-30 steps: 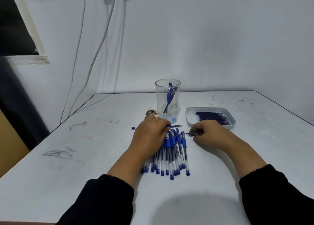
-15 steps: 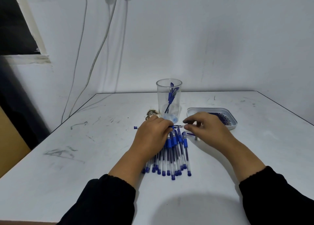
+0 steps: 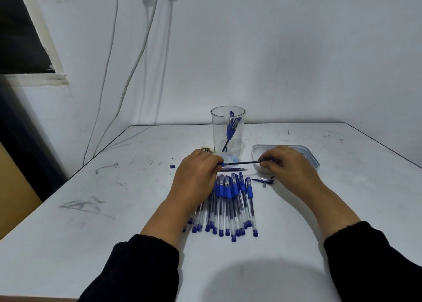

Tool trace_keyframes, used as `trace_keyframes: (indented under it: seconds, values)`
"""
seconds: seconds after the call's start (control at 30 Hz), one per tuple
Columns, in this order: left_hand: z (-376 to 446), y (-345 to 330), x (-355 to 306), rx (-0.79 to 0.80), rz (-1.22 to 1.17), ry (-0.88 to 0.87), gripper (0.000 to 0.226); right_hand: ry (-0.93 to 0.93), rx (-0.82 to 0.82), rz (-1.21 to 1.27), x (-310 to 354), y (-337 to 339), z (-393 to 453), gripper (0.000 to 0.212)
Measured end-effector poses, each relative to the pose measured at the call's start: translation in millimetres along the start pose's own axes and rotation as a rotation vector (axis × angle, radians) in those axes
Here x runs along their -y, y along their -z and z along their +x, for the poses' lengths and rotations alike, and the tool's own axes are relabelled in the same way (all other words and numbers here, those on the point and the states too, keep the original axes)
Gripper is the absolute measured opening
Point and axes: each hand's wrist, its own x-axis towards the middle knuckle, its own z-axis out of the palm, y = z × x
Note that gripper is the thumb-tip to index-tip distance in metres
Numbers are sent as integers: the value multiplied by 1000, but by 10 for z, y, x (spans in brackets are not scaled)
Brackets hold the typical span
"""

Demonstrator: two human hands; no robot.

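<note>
Fingers of the left hand (image 3: 197, 176) and right hand (image 3: 290, 164) pinch the ink refill (image 3: 241, 163) by its ends: light, bendy, so go gently.

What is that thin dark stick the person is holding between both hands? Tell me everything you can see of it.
It is a thin, straight, dark rod, seemingly a pen's ink refill, probably plastic. It is held level, running left to right, in front of the clear cup. The left hand pinches the end that shows a bit of blue, and the right hand pinches the other end. Nothing else appears to touch it.
</note>
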Motion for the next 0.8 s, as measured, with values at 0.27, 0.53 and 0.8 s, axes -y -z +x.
trace_keyframes:
  seconds: [0.27,0.53,0.8]
  values:
    - [11,65,143,-70,62,69,19,-151,-59,-5,-249,57,97,13]
    - [16,47,127,-57,63,70,17,-100,11,-325,-10,-238,315,11]
    - [19,38,112,-52,56,77,17,-126,129,-405,78,-395,409,15]
